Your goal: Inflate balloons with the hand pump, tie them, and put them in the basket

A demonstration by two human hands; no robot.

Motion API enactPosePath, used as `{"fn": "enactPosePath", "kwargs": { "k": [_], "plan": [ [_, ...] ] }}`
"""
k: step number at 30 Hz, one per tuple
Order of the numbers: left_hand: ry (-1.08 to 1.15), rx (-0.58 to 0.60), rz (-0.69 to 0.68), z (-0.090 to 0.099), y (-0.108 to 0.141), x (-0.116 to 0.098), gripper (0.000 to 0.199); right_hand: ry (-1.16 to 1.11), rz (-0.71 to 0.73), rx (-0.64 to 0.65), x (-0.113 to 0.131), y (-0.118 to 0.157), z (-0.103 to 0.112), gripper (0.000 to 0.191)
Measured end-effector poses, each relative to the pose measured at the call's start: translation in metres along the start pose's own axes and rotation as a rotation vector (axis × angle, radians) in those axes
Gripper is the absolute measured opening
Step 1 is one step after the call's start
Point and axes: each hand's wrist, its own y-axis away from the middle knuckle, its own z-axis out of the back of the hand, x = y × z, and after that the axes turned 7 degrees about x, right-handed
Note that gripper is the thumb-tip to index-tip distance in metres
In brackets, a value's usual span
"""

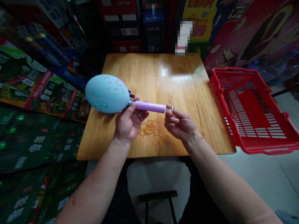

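A blue floral balloon (107, 94) sits inflated on a purple hand pump (149, 106), held over the wooden table (163, 77). The left hand (128, 123) clenches the pump near the balloon's neck; the right hand (178, 123) pinches its white end. Rubber bands (148, 129) lie below, a red basket (227, 69) just beside the table's right edge.

left hand (129, 123) wrapped, right hand (179, 123) pinching, palms up

1. White item (184, 36) at the bench's (179, 90) far edge: pixelated, kind unreadable.
2. Purple piece (131, 95) behind the blue balloon (106, 94): mostly hidden, shape unknown.
3. Rubber bands (148, 129): overlapping, count unclear.
4. Red basket (253, 112): right corner cut off by frame edge.
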Motion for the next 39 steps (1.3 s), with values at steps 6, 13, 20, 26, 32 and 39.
{"fn": "enactPosePath", "kwargs": {
  "k": [6, 13, 20, 26, 32, 39],
  "plan": [
    [0.025, -0.067, -0.05, 0.012, -0.008, -0.013, 0.028, 0.024, 0.046, 0.022, 0.019, 0.003, 0.003, 0.005],
    [0.009, -0.05, -0.022, 0.009, -0.003, -0.008, 0.03, 0.056, 0.05, 0.014, 0.011, 0.004, 0.003, 0.001],
    [0.041, -0.028, 0.03, 0.001, -0.002, 0.001, 0.028, -0.014, 0.008, 0.03, 0.0, 0.0, 0.001, 0.003],
    [0.075, -0.07, -0.076, 0.016, -0.012, -0.015, 0.027, 0.006, 0.067, 0.01, 0.027, 0.007, 0.003, 0.006],
    [0.06, -0.047, -0.037, 0.013, -0.005, -0.01, 0.032, 0.056, 0.063, -0.01, 0.011, 0.005, 0.002, 0.007],
    [0.106, -0.017, 0.011, 0.001, 0.0, 0.003, 0.026, 0.118, 0.063, -0.036, 0.002, 0.001, 0.002, 0.02]
  ]
}}
